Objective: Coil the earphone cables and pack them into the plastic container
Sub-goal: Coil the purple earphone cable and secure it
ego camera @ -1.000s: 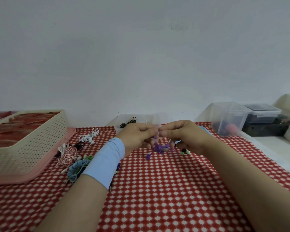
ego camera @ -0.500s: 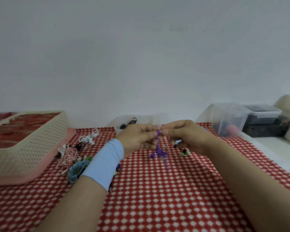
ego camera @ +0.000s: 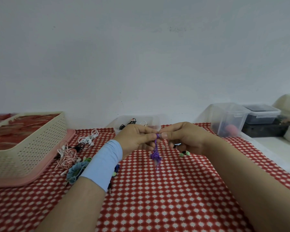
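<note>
Pinching the purple earphone cable (ego camera: 155, 154) at its top end, thumb against forefinger, with both the left hand (ego camera: 137, 138) and the right hand (ego camera: 186, 138), fingertips meeting. Hanging straight down from the pinch, long axis upright, bunched into a clump of loops low down, tail blurred; cannot tell whether touching the red checked cloth (ego camera: 157, 198). Directly behind the pinch, against the wall: clear plastic container (ego camera: 153, 120), open-topped, black and white cables inside. Just below and right of the pinch, under the right palm: green earbuds (ego camera: 184, 154) on the cloth. Left of the pinch, well apart: tangle of loose cables (ego camera: 67, 156), then a cream basket (ego camera: 40, 148). Far right: lidded clear box (ego camera: 228, 119). Nearer than the pinch, between the forearms: open stretch of cloth.
</note>
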Demonstrator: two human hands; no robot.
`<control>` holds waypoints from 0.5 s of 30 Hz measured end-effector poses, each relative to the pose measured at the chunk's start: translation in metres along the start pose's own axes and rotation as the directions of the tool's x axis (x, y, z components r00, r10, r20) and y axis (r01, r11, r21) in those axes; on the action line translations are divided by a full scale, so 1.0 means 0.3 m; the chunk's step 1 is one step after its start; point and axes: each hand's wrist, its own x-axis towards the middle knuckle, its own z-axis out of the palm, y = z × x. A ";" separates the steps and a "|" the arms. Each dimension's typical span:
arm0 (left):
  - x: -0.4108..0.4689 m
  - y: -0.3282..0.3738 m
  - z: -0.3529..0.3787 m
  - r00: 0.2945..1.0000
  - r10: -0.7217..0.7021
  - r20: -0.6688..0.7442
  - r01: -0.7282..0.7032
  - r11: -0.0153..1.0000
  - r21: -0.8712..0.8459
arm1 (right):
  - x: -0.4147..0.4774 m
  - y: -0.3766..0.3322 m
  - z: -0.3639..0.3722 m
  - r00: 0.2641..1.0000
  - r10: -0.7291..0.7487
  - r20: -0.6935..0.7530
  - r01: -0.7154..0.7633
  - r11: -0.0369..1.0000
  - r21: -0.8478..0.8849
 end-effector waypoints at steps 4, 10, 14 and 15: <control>-0.004 -0.001 0.010 1.000 0.018 -0.010 -0.018 1.000 0.010 | 0.004 0.006 -0.001 1.000 0.008 0.000 -0.008 1.000 0.012; 0.002 0.000 0.014 0.999 0.028 -0.017 -0.028 0.998 0.049 | 0.014 0.007 0.003 0.999 0.039 -0.033 -0.041 0.998 -0.050; 0.000 -0.005 0.012 0.999 0.039 -0.018 -0.036 0.992 0.119 | 0.012 0.005 0.011 0.996 0.070 -0.058 -0.075 0.994 -0.078; 0.000 -0.005 0.013 0.999 0.040 -0.020 -0.038 0.992 0.122 | 0.013 0.006 0.011 0.995 0.070 -0.075 -0.076 0.994 -0.077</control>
